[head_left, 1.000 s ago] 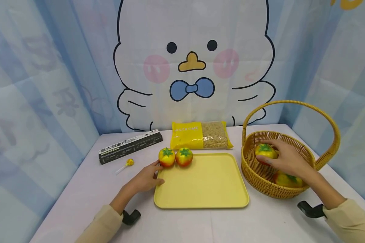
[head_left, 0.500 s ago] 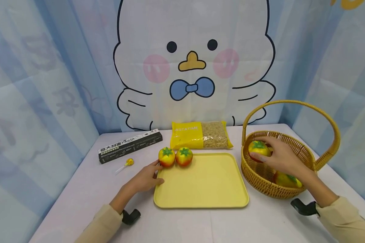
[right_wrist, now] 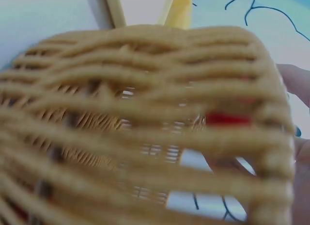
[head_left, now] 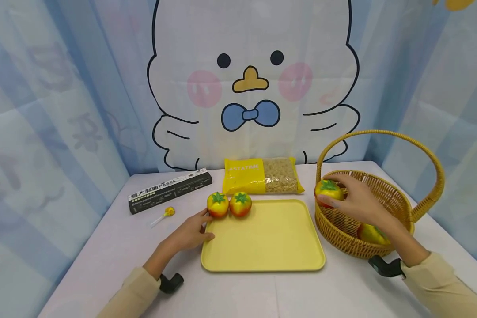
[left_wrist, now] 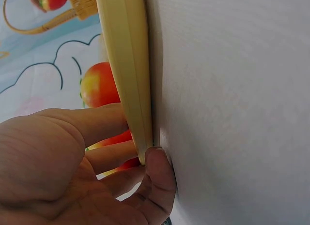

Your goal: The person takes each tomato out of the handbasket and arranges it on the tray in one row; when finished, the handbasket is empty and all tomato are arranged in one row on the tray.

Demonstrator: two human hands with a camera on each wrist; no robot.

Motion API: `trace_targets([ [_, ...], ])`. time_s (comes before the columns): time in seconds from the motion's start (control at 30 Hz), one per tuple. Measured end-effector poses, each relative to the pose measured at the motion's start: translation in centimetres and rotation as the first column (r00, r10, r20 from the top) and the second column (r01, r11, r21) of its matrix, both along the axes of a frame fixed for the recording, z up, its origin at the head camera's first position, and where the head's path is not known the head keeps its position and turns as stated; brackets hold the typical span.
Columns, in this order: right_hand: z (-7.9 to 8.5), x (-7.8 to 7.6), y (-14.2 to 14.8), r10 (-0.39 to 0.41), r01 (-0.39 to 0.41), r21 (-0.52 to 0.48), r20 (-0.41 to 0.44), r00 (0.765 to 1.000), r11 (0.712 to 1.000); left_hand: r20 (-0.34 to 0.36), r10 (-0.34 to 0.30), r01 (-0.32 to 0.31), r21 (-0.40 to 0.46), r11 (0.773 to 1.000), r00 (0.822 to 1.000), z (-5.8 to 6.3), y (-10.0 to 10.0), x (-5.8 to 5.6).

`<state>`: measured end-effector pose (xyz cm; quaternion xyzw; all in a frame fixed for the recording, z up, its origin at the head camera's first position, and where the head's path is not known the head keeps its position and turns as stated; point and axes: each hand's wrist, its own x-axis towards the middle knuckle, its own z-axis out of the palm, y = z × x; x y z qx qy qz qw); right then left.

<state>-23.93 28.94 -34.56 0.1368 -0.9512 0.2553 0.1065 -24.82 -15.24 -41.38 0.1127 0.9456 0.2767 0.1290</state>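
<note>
My right hand (head_left: 355, 198) grips a yellow-and-red tomato (head_left: 328, 190) with a green leafy top, held over the left rim of the wicker basket (head_left: 353, 247). Another tomato (head_left: 370, 235) lies inside the basket, partly covered by the right forearm. In the right wrist view, basket weave (right_wrist: 145, 104) hides most of the hand. My left hand (head_left: 188, 232) rests at the left edge of the yellow tray (head_left: 270, 238). Its fingers touch that edge in the left wrist view, beside the tray's side wall (left_wrist: 127, 65). Two tomatoes (head_left: 217, 205) sit together at the tray's far left corner.
Behind the tray lies a yellow pasta bag (head_left: 262, 176). A dark pasta box (head_left: 170, 191) and a lollipop (head_left: 168, 212) lie at the left. The tall basket handle (head_left: 381, 132) arches over the basket. A printed curtain (head_left: 250, 145) stands behind the table.
The right hand has carried its tomato leftward within the basket to above the left rim. My left hand, the tray and its two tomatoes stay in place.
</note>
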Motion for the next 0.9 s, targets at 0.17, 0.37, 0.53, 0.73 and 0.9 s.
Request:
trace_targets([
  [0.17, 0.0, -0.2, -0.8, 0.007, -0.008, -0.023, -0.009, 1.000, 1.000, -0.001, -0.003, 0.003, 0.006, 1.000, 1.000, -0.1, -0.1, 0.1],
  [0.37, 0.0, -0.4, -1.9, 0.022, -0.022, -0.045, -0.004, 1.000, 0.999, -0.007, -0.003, 0.003, 0.001, 1.000, 1.000, -0.2, -0.1, 0.0],
  [0.53, 0.0, -0.6, -2.6, 0.037, -0.037, -0.064, -0.002, 0.999, 0.997, -0.009, -0.007, 0.007, 0.000, 1.000, 1.000, -0.2, 0.0, 0.0],
  [0.73, -0.3, -0.9, -3.4, 0.059, -0.058, -0.092, 0.008, 0.998, 0.994, -0.013, -0.007, 0.007, -0.001, 1.000, 1.000, -0.3, 0.0, 0.0],
  [0.9, -0.5, -1.2, -4.2, 0.065, -0.063, -0.101, 0.017, 0.998, 0.993, -0.014, -0.004, 0.004, -0.001, 1.000, 1.000, -0.3, 0.0, 0.0],
])
